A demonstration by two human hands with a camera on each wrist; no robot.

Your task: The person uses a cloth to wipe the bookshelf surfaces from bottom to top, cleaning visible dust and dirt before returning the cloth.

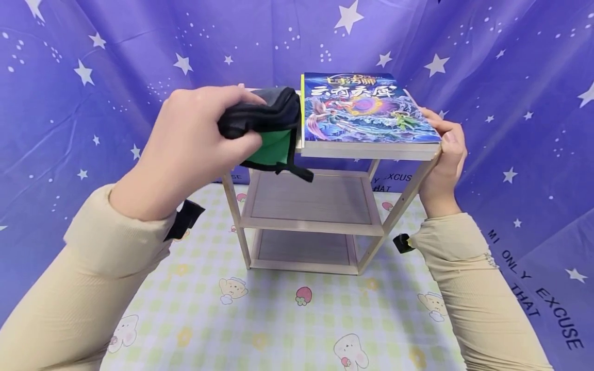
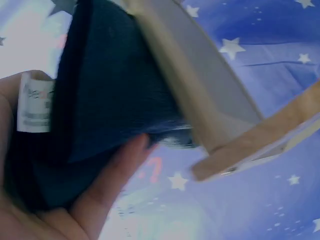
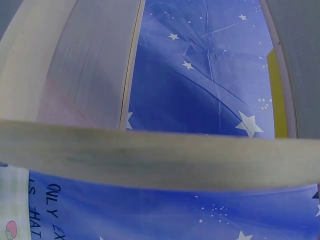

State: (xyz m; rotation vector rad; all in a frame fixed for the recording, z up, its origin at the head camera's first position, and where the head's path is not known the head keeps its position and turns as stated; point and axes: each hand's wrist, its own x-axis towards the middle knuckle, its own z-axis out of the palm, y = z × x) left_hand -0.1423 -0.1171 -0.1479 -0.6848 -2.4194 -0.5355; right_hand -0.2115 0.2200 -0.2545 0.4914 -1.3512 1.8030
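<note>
My left hand (image 1: 199, 129) grips a folded cloth (image 1: 275, 147), dark grey on top and green beneath, with black edging and a hanging loop. It is over the left part of the top of a small wooden shelf (image 1: 311, 225); whether the cloth touches the top, I cannot tell. A white label (image 2: 37, 105) shows on the cloth in the left wrist view. On the shelf's top, to the right of the cloth, lies a colourful book (image 1: 371, 111). My right hand (image 1: 443, 159) holds the top's right edge beside the book, thumb at the front corner. The right wrist view hides that hand.
Below the top, the shelf has two lower boards, the middle one (image 1: 311, 198) and the bottom one (image 1: 301, 250). It stands on a green checked cloth (image 1: 278, 319) with cartoon prints. A purple curtain (image 1: 139, 41) with white stars hangs behind and at both sides.
</note>
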